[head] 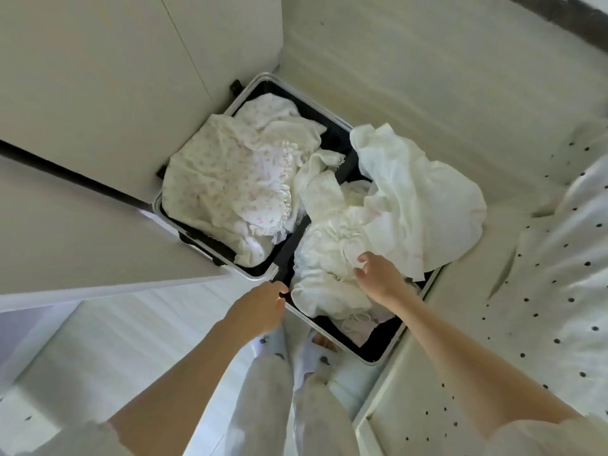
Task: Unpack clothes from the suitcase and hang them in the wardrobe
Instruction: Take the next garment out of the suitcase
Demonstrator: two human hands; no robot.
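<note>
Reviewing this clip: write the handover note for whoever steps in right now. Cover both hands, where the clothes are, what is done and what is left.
Left hand: fingers curled at the near rim of the open suitcase, at a small dark part; its grip there is unclear.
Right hand: open, fingers spread just over the white crumpled garments in the near half, nothing held.
Far half holds a floral-print garment. A large white cloth spills over the right edge.
Done: suitcase lies open on the floor.
Left: lift out each garment and hang it; no hanger or rail is in view.
</note>
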